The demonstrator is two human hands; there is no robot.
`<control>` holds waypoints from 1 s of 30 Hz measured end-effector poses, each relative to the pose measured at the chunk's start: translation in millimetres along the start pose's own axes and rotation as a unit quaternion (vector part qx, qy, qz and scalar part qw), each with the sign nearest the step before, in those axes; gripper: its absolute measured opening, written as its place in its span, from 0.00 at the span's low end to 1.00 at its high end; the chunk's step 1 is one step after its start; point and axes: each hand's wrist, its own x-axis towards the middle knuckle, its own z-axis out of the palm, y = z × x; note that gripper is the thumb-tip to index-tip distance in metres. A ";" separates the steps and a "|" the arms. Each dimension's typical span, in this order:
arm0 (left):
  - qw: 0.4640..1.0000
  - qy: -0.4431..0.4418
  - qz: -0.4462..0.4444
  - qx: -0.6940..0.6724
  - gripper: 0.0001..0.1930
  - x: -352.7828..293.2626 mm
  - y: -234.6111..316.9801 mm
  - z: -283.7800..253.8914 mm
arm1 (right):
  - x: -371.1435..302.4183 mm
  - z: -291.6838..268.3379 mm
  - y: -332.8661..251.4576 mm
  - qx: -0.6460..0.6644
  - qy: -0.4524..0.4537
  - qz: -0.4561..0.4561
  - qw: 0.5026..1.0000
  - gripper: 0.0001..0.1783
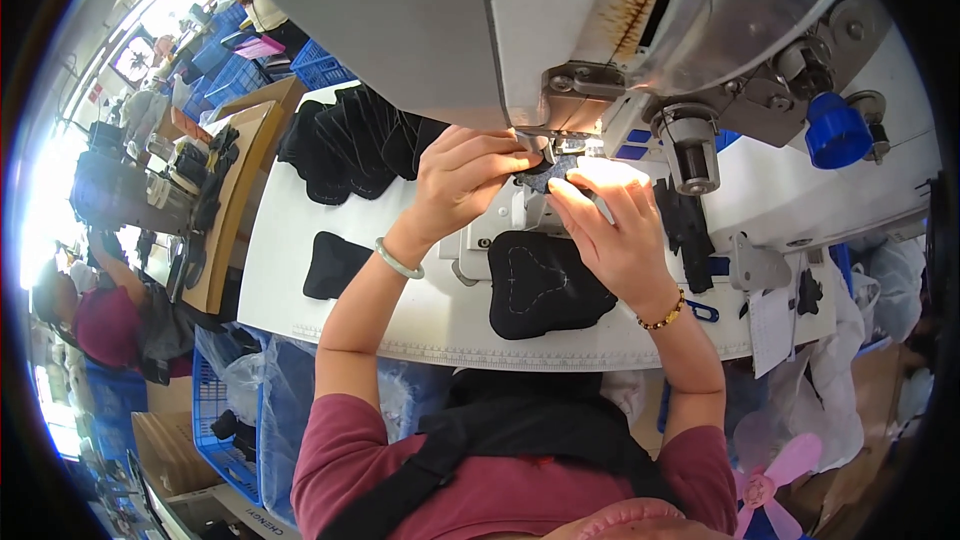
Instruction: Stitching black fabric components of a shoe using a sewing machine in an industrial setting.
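Under the lit needle area of a sewing machine point(400, 20), a small dark grey fabric piece point(548, 176) lies between my hands. My left hand point(460, 180) pinches its left side, fingertips close to the presser foot. At its right edge my right hand point(615, 225) has thumb and fingers closed on it, partly washed out by the lamp. Nearer to me rests a black pad point(545, 290) with a light stitched outline. A smaller black piece point(335, 265) lies to the left, below a fanned pile of black pieces point(345, 150).
The white table point(275, 285) has a ruler strip along its front edge. Right of my right hand are black strips point(685, 230) and a blue-handled tool point(703, 312). A blue crate point(225, 420) stands lower left, a pink fan point(765, 485) lower right. Another person point(105, 315) sits far left.
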 end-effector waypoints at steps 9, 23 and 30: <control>0.996 -0.052 0.022 0.070 0.13 7.0 24.2 -10.1 | 0.3 -3.6 -0.9 0.062 0.003 0.042 0.997 0.15; 0.976 -0.103 0.028 0.188 0.10 15.5 50.1 -5.4 | 3.4 -5.1 8.7 0.058 0.025 0.077 0.995 0.08; 0.966 -0.153 -0.018 0.207 0.11 17.6 58.1 -12.2 | 3.8 -10.2 3.7 0.011 -0.005 0.086 0.996 0.12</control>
